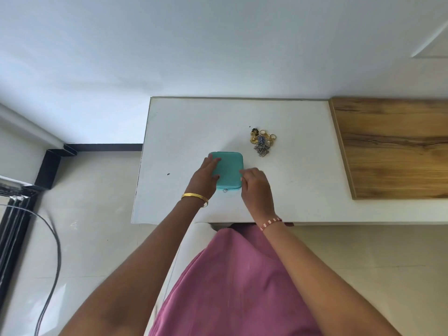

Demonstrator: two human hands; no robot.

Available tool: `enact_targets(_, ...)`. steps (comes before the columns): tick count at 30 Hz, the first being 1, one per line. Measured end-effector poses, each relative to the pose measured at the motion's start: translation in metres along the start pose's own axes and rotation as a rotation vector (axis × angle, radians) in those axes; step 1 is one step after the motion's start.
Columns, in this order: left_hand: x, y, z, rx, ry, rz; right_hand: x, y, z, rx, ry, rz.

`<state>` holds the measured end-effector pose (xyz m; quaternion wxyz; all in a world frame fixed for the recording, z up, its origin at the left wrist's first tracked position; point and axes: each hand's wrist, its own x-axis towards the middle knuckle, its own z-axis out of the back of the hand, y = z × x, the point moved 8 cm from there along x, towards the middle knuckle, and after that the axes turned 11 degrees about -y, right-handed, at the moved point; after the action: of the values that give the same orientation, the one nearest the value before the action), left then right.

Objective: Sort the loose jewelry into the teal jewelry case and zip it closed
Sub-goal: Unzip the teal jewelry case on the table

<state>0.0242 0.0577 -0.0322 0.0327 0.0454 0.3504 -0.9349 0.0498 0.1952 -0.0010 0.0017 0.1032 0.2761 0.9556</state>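
The teal jewelry case (229, 166) lies closed and flat on the white table (184, 122), near its front edge. My left hand (205, 177) rests on the case's left side with its fingers laid straight over the lid. My right hand (254, 184) is at the case's right edge, fingers curled and pinching there; what it pinches is too small to tell, perhaps the zipper pull. A small metal clasp (225, 190) shows on the case's front side. A pile of loose jewelry (262, 141), gold rings and silver pieces, lies behind and to the right of the case.
A wooden panel (392, 146) covers the right part of the surface. A small dark speck (168, 174) lies on the table left of the case. Cables (52, 238) and a black frame (48, 170) are on the tiled floor at left. A wall stands behind the table.
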Motion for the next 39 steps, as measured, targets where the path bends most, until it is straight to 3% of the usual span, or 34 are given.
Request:
enact_targets(2,-0.007,0.009,0.016,-0.164,-0.183,0.109,0.014,0.008,-0.006,0.001,0.056,0.063)
enact_targets(5,-0.032,0.042,0.020,-0.347,-0.363,0.418,0.020,0.009,-0.025,-0.064,0.207,0.115)
enact_targets(10,-0.074,0.067,-0.039,-0.754,-0.094,0.943,0.020,0.005,-0.027,-0.097,0.211,0.132)
enact_targets(17,-0.070,0.031,-0.067,-1.044,0.029,1.092,0.015,0.006,-0.028,-0.087,0.259,0.140)
enact_targets(22,-0.066,0.031,-0.073,-0.856,0.049,1.045,0.014,0.006,-0.029,-0.096,0.278,0.157)
enact_targets(27,-0.047,0.032,-0.051,-0.320,-0.009,0.728,0.013,0.008,-0.029,-0.123,0.294,0.206)
enact_targets(39,-0.037,0.039,-0.026,0.032,-0.042,0.414,0.005,0.013,-0.032,-0.275,0.363,0.412)
